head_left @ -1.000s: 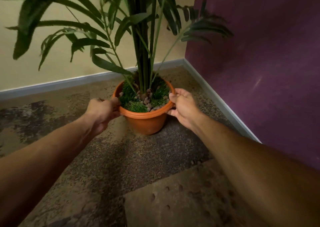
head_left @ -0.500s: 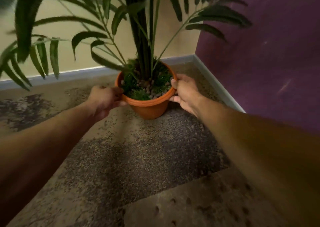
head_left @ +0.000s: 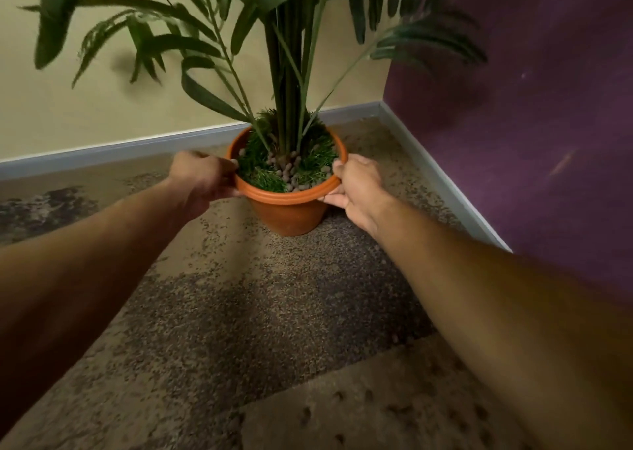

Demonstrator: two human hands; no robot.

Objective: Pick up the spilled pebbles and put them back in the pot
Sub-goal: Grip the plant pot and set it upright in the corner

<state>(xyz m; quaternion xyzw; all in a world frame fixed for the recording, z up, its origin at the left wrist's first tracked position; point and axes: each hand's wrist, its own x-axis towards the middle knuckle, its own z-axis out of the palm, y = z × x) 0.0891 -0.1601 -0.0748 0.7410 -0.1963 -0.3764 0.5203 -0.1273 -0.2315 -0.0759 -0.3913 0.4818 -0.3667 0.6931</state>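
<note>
An orange plastic pot [head_left: 289, 209] stands on the carpet near the room's corner. It holds a tall green palm plant [head_left: 284, 72], a layer of grass-like green and several grey-brown pebbles [head_left: 289, 175] around the stems. My left hand [head_left: 202, 178] grips the pot's rim on its left side. On the right side, my right hand [head_left: 359, 185] clasps the rim with the thumb on top. I see no loose pebbles on the floor around the pot.
The pot stands on speckled brown and beige carpet [head_left: 260, 312]. A cream wall [head_left: 102, 100] with a grey baseboard [head_left: 120, 148] runs behind the pot. A purple wall [head_left: 531, 106] closes the right side. Palm fronds spread over the left and upper view.
Both hands have pushed the pot farther back toward the corner, keeping their grip on the rim. The fronds sway and the view has shifted a little.
</note>
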